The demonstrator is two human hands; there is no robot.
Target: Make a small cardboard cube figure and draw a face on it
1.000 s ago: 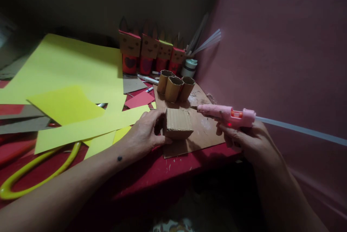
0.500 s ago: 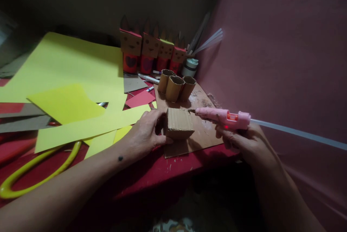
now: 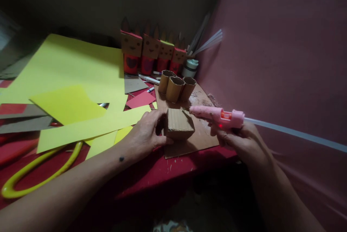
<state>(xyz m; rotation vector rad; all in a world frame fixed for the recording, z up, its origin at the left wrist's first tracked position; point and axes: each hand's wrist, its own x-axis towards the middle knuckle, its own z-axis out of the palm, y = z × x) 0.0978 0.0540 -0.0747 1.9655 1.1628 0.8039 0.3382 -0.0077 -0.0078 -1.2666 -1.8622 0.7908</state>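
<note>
A small cardboard box [image 3: 180, 125] sits on a flat cardboard sheet [image 3: 202, 136]. My left hand [image 3: 149, 129] grips its left side, thumb at the near lower corner and the other fingers partly hidden behind it. In my right hand [image 3: 238, 136] is a pink hot glue gun [image 3: 218, 114], its red light lit and a long clear glue stick [image 3: 295, 134] running out of its back. The gun's nozzle is at the box's far right top edge; whether it touches is unclear. Just behind the box stand three short cardboard tubes [image 3: 175, 89].
Yellow paper sheets [image 3: 81, 69] and strips spread over the left side, with yellow scissor handles [image 3: 40, 185] in front. Several cardboard figures with faces [image 3: 132, 46] stand at the back beside a pale green jar [image 3: 190, 67]. A pink wall [image 3: 284, 44] bounds the right.
The glue gun in my right hand has moved slightly left, its nozzle now farther along the box's far edge. My left hand still grips the box in place.
</note>
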